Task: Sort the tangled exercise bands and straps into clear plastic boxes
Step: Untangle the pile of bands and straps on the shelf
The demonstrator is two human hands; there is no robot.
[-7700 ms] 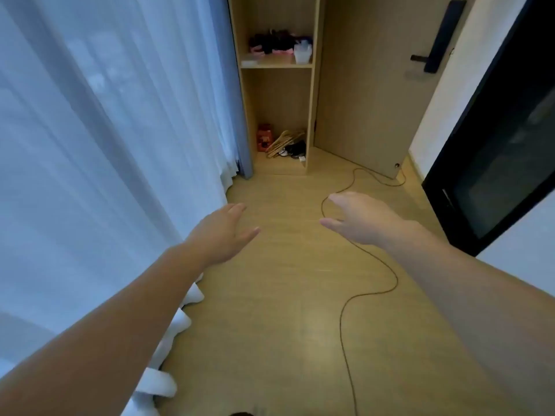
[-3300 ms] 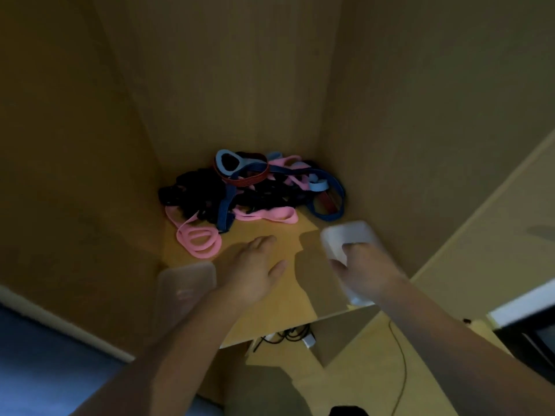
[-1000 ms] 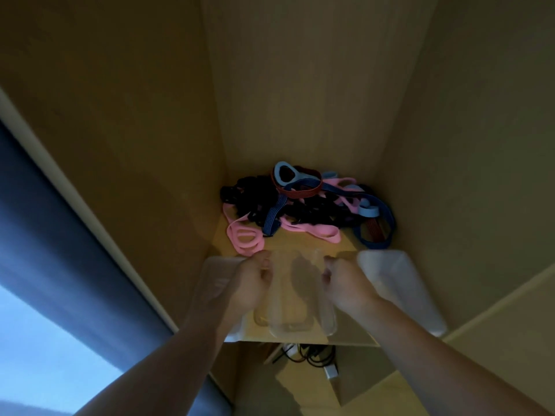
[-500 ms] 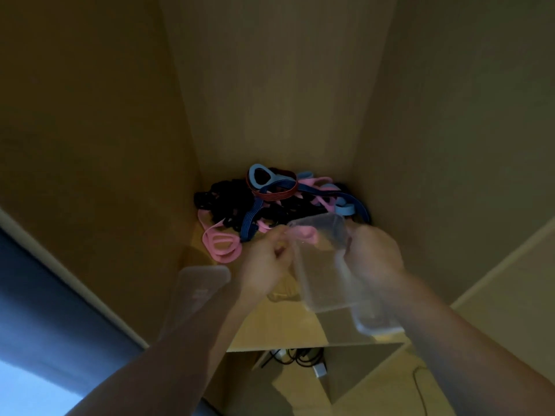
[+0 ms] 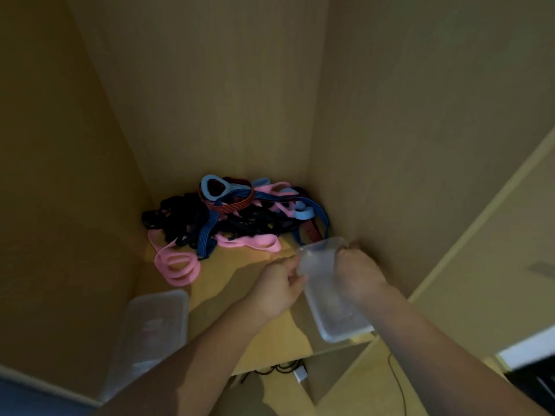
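A tangle of pink, black, blue and red exercise bands and straps (image 5: 231,217) lies at the back of a wooden shelf (image 5: 240,265). A clear plastic box (image 5: 322,283) sits near the shelf's right wall. My right hand (image 5: 356,273) grips its right side and my left hand (image 5: 277,288) holds its left edge with curled fingers. A second clear box (image 5: 153,328) rests at the shelf's front left, partly behind my left forearm.
Wooden cabinet walls close in on the left, back and right (image 5: 405,175). Below the shelf's front edge lie a white plug and dark cables (image 5: 295,372) on the floor.
Both hands have carried the clear box from the shelf's middle to the right, against the right wall, and lowered it. The bands have not moved.
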